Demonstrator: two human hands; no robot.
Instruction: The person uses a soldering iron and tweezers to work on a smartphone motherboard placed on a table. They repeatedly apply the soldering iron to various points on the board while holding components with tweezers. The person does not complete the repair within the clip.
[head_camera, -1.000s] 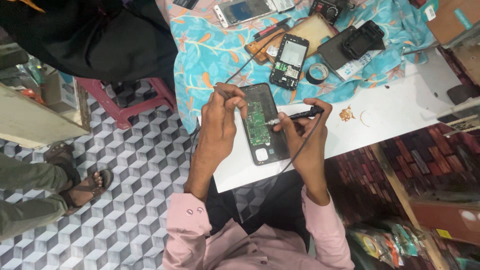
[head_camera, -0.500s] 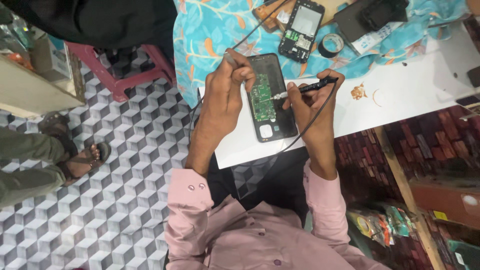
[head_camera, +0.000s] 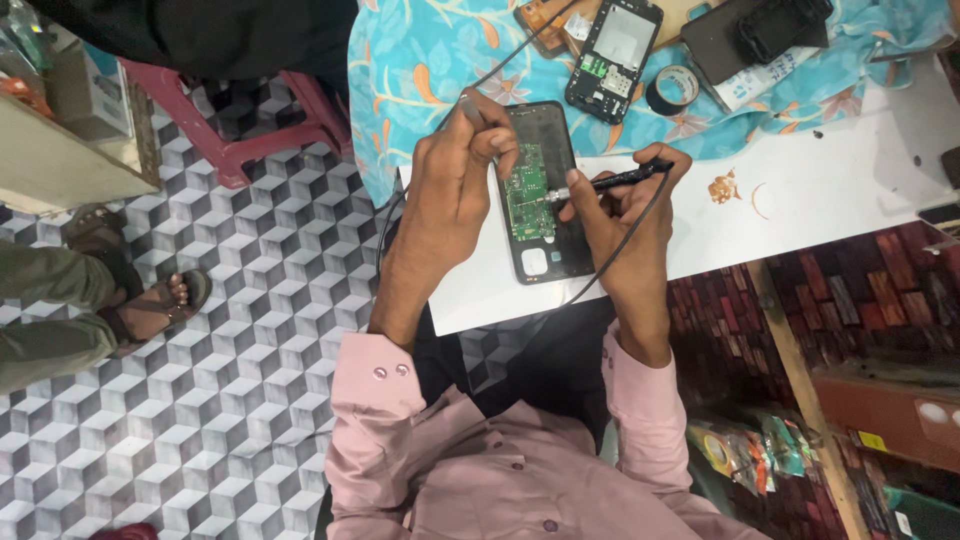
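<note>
Opened phone (head_camera: 540, 195) lies back-up on the white bench (head_camera: 830, 200), at its left edge where the turquoise flowered cloth (head_camera: 430, 60) begins. Green circuit board (head_camera: 527, 190) exposed in the upper half of the phone.

Right hand (head_camera: 625, 205) is closed in a pen grip round a black corded soldering iron (head_camera: 610, 181), held nearly level, tip touching the right edge of the board. Its cord loops down past the wrist and off the near edge of the bench.

Left hand (head_camera: 455, 185) rests over the phone's left side, fingers curled; thumb and forefinger pinch a thin grey probe or wire end (head_camera: 470, 104), whose lead runs away to the far side across the cloth.

Change over the last second: the iron's tip has come in from just right of the phone and now sits on the board. The left hand has held its place on the phone throughout. The view has crept closer and shifted, so the far clutter sits higher in sight. My reading: the approach is over and contact work on the board is under way, with the phone steadied by the left hand.

Far side, on the cloth: a second stripped phone (head_camera: 613, 60), a roll of dark tape (head_camera: 672, 90), and a black device (head_camera: 760, 35).

On the floor to the left: another person's sandalled foot (head_camera: 150, 305), and a red stool (head_camera: 240, 130).
</note>
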